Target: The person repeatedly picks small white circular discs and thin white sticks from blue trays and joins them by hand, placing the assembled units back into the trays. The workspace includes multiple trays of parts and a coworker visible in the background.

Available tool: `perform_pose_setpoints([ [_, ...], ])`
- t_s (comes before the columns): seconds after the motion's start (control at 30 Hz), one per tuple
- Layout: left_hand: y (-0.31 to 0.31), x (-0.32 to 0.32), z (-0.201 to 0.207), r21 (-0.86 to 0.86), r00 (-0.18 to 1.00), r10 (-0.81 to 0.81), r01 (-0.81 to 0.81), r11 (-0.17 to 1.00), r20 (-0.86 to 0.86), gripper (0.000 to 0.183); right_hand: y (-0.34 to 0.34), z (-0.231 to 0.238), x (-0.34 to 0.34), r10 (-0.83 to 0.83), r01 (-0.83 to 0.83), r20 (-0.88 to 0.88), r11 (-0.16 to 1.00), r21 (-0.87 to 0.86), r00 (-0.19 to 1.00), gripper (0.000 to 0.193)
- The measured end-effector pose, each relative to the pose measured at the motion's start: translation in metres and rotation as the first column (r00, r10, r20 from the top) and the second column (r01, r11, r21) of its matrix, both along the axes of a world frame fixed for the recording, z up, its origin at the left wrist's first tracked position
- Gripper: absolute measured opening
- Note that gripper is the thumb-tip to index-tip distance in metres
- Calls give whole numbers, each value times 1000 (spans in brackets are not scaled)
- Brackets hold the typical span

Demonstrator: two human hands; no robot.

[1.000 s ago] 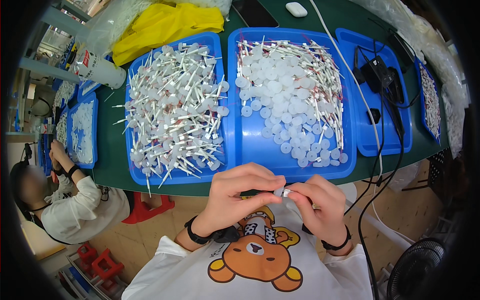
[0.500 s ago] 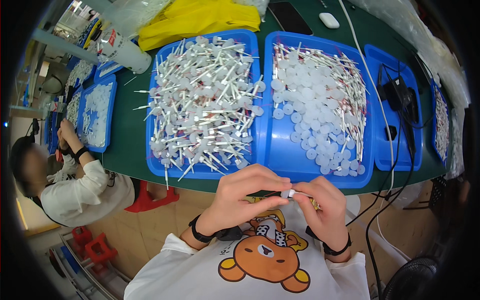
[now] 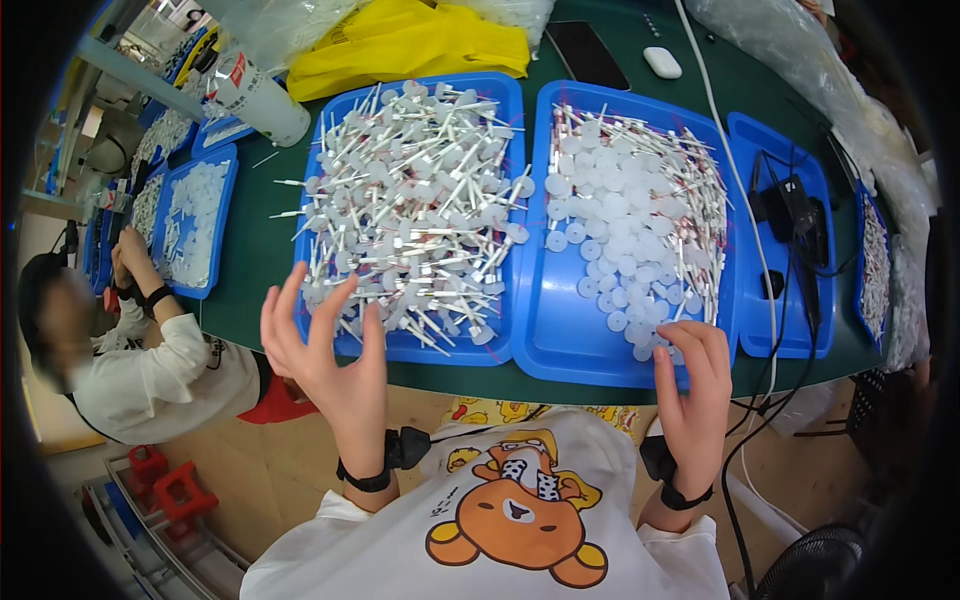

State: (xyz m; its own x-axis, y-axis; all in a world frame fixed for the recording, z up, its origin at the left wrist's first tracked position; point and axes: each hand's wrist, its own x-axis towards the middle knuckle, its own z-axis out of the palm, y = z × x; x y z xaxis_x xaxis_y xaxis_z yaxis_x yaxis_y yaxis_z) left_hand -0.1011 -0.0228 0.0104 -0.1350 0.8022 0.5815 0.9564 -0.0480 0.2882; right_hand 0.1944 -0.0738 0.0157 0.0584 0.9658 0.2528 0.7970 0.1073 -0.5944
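Observation:
My left hand [image 3: 328,355] is over the near left corner of a blue tray [image 3: 515,240], fingers spread and holding nothing. That tray is heaped with thin white sticks [image 3: 420,190] fitted with translucent white discs. At the near edge of the second blue tray [image 3: 560,310], my right hand [image 3: 697,375] reaches down to the loose discs [image 3: 620,235]. Its thumb and forefinger are slightly apart beside a disc at the pile's near end. Along the right side of this tray lies a row of white sticks with reddish wires [image 3: 705,200].
Behind the trays are a yellow bag [image 3: 410,45], a bottle [image 3: 255,100], a phone [image 3: 588,55] and a white case [image 3: 662,62]. A white cable [image 3: 735,165] runs past a tray of black adapters [image 3: 785,210]. Another person [image 3: 150,360] works at the left.
Both hands were together at the table edge, holding a small white piece with a disc. They have separated; the left moved to the left tray, the right to the loose discs.

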Motion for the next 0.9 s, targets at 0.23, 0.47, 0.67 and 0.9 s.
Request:
perform_pose_setpoints([
  [0.23,-1,80,-7,-194,710,-560,677,710,427,25,-14,-3,28,-50,62,107,992,-109,993,16],
  [0.47,0,143,-39,-274,588,-619,802,531,521,28,-26,-3,35,-60,76,135,991,-111,989,16],
  [0.67,4,150,-39,-342,643,-573,761,551,508,28,-20,-6,38,-120,141,167,983,-118,979,20],
  [0.9,5,151,-40,-326,658,-578,747,579,483,31,3,-19,25,-92,130,279,984,-119,956,26],
])
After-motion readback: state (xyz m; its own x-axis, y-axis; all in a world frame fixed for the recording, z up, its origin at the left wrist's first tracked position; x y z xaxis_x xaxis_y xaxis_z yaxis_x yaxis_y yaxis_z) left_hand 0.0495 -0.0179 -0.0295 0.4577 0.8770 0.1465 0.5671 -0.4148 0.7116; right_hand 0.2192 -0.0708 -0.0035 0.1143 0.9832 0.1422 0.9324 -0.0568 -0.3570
